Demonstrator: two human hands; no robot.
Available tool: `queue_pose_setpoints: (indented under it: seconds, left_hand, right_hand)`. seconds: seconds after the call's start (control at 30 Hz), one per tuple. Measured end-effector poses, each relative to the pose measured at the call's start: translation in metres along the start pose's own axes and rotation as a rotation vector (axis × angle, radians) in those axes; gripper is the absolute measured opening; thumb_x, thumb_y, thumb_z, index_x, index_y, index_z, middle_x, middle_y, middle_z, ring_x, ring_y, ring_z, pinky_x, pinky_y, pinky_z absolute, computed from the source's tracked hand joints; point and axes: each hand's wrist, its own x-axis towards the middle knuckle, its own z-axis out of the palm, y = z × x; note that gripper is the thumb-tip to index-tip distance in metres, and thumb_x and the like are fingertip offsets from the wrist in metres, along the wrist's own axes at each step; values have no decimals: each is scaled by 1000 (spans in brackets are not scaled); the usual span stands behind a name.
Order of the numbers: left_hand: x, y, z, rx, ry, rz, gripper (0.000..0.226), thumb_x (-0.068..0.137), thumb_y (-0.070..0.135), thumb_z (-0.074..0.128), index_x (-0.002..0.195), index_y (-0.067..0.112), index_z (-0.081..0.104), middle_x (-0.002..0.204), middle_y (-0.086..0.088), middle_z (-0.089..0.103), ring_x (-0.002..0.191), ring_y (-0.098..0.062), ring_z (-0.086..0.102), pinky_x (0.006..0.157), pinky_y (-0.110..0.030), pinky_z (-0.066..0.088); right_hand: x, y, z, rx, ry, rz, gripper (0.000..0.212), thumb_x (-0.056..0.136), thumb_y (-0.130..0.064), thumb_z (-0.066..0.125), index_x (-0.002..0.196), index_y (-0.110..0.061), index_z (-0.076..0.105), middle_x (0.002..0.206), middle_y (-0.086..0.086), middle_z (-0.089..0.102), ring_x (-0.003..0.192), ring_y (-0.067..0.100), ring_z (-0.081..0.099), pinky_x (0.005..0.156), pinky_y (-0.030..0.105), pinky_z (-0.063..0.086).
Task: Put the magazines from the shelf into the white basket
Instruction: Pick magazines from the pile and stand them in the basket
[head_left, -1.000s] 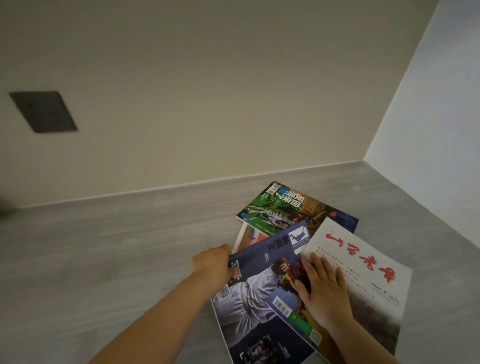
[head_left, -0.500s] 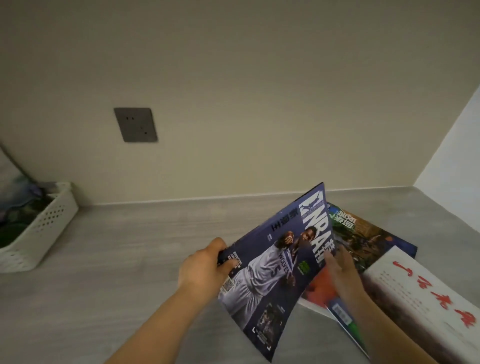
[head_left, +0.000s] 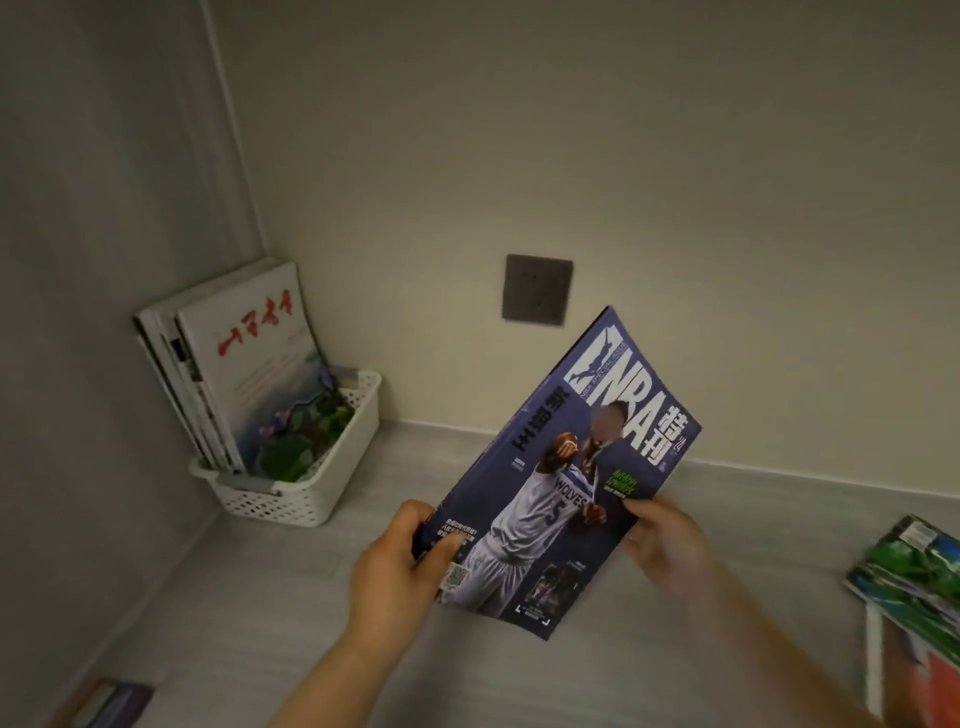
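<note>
A blue basketball magazine (head_left: 566, 467) is held up off the grey shelf, tilted, cover facing me. My left hand (head_left: 400, 566) grips its lower left edge and my right hand (head_left: 662, 545) grips its right edge. The white perforated basket (head_left: 332, 467) stands in the far left corner of the shelf, to the left of the held magazine. Several magazines stand upright in it, the front one a white-covered magazine (head_left: 249, 358) with red characters. More magazines (head_left: 914, 587) lie in a loose pile on the shelf at the right edge.
The grey shelf surface (head_left: 260, 597) stretches between the basket and the pile. A dark wall socket plate (head_left: 537, 288) sits on the back wall above the held magazine. The left side wall runs close beside the basket. A small dark object (head_left: 111, 704) shows at the bottom left.
The blue magazine has been lifted off the pile and carried left, both hands now gripping it. The view has swung left, bringing the basket fully into sight.
</note>
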Motion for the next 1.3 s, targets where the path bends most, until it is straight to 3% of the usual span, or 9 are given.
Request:
queue_pose_setpoints:
  seconds: [0.17, 0.3, 0.43, 0.53, 0.63, 0.77, 1.1, 1.2, 1.3]
  left_hand:
    - [38, -42, -37, -77, 127, -42, 30, 83, 7, 55, 112, 16, 54, 96, -1, 65, 90, -23, 62, 78, -31, 46]
    - [69, -54, -67, -116, 235, -18, 39, 85, -1, 50, 121, 15, 47, 103, 6, 55, 100, -25, 58, 81, -29, 39]
    - [107, -56, -103, 5, 404, 18, 43, 85, 0, 46, 125, 17, 44, 113, -10, 63, 99, -33, 59, 77, -36, 45]
    - [132, -60, -125, 77, 457, 9, 37, 85, 1, 45, 119, 16, 49, 105, -16, 66, 89, -37, 60, 70, -39, 45]
    - [146, -69, -136, -3, 510, -37, 34, 82, -4, 48, 111, 11, 55, 99, -9, 65, 87, -25, 59, 73, -29, 39]
    - [147, -90, -133, -29, 543, -94, 26, 76, -12, 52, 97, 2, 60, 89, -4, 54, 78, -20, 52, 70, -28, 37]
    - [142, -135, -119, 93, 452, -248, 39, 70, -2, 65, 56, 24, 39, 68, -20, 53, 67, -35, 53, 58, -29, 31]
    - [137, -142, -119, 196, 381, -301, 9, 74, 8, 66, 70, 11, 58, 77, -21, 65, 73, -37, 59, 59, -28, 34]
    - [137, -149, -120, 286, 323, -301, 10, 77, 15, 64, 71, 7, 61, 73, -16, 65, 71, -34, 56, 55, -26, 32]
  right_hand:
    - [31, 0, 92, 27, -113, -103, 36, 84, 14, 36, 89, -15, 56, 59, -8, 72, 55, 7, 68, 46, 21, 55]
    - [54, -14, 166, -26, -195, -205, 36, 82, 16, 38, 93, -14, 54, 60, -9, 72, 57, 6, 67, 52, 21, 56]
    - [73, -29, 234, -91, -279, -323, 36, 81, 17, 41, 103, -11, 50, 58, -12, 71, 57, 2, 66, 53, 18, 55]
    - [84, -33, 275, -145, -281, -384, 40, 81, 16, 44, 111, -9, 49, 60, -12, 70, 57, 3, 65, 54, 20, 55]
    - [92, -31, 308, -215, -253, -419, 38, 79, 14, 46, 111, -7, 51, 86, 1, 66, 69, 12, 62, 56, 22, 55]
    - [105, -18, 343, -264, -165, -404, 38, 78, 12, 46, 112, -2, 51, 113, 23, 61, 98, 36, 61, 83, 44, 52]
    - [139, 17, 397, -385, -248, -348, 35, 79, 8, 44, 111, -3, 55, 112, 21, 62, 91, 28, 58, 81, 35, 48]
    - [149, 36, 398, -437, -270, -285, 36, 80, 7, 44, 113, -4, 54, 113, 21, 61, 98, 31, 59, 82, 36, 49]
    - [157, 55, 392, -439, -236, -233, 37, 81, 5, 45, 116, -4, 52, 114, 22, 60, 103, 35, 58, 88, 42, 49]
